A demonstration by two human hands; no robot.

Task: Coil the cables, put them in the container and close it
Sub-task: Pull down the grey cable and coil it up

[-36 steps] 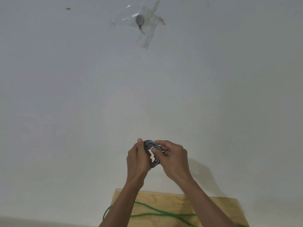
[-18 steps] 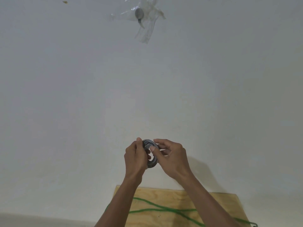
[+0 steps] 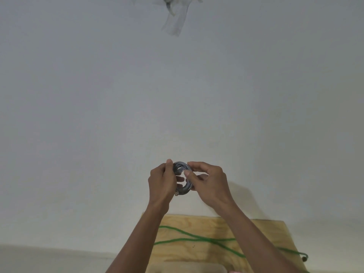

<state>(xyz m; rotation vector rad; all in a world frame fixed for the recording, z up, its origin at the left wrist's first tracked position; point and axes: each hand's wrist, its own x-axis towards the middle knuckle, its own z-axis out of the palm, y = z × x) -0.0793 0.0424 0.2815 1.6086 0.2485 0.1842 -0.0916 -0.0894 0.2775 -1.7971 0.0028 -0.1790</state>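
Observation:
A grey cable (image 3: 184,187) wound into a small tight coil is held up over the white surface between both hands. My left hand (image 3: 162,182) grips the coil's left side, thumb on top. My right hand (image 3: 209,184) pinches the coil's right side with thumb and fingers. A clear plastic bag (image 3: 174,20) with a dark coiled thing inside lies at the far top edge, partly cut off. A green cable (image 3: 199,240) lies uncoiled across a wooden board below my arms.
The wooden board (image 3: 271,233) sits at the near edge of the wide white surface (image 3: 98,115). The green cable's end hangs off the board at the right. A pale edge strip shows at the lower left.
The view has tilted down a little, so the clear bag slid toward the top edge. Both hands stay on the grey coil, with the right fingers shifting slightly round it.

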